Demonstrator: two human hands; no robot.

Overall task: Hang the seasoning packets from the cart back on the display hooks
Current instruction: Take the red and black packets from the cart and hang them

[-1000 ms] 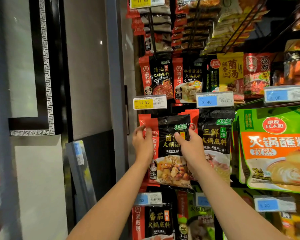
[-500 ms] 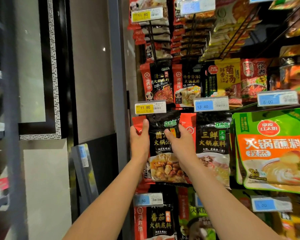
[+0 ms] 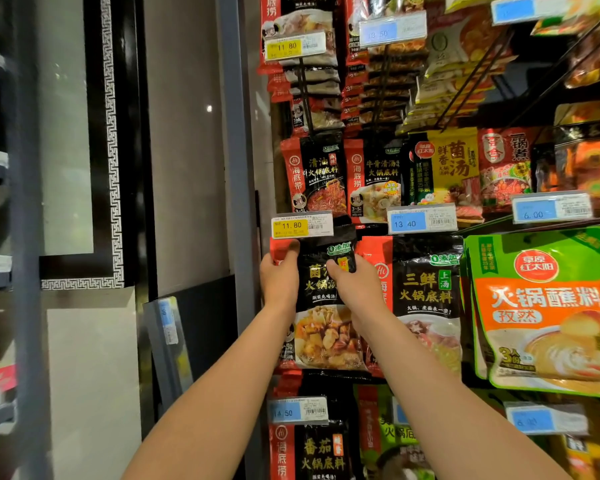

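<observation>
Both forearms bare — no sleeves, watch or rings.

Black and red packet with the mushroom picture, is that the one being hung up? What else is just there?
Part of the job:
black and red mushroom soup packet
left hand
right hand
yellow 11.80 price tag above it

Just there:
big green and orange sauce pouch
blue 13.40 price tag
black three-fresh packet

rack: display hooks (image 3: 305, 95) on a wall of rows
at 12 o'clock: red-black packets (image 3: 314, 174)
at 3 o'clock: green pouches (image 3: 548, 306)
rail fronts: price tags (image 3: 302, 225)
</observation>
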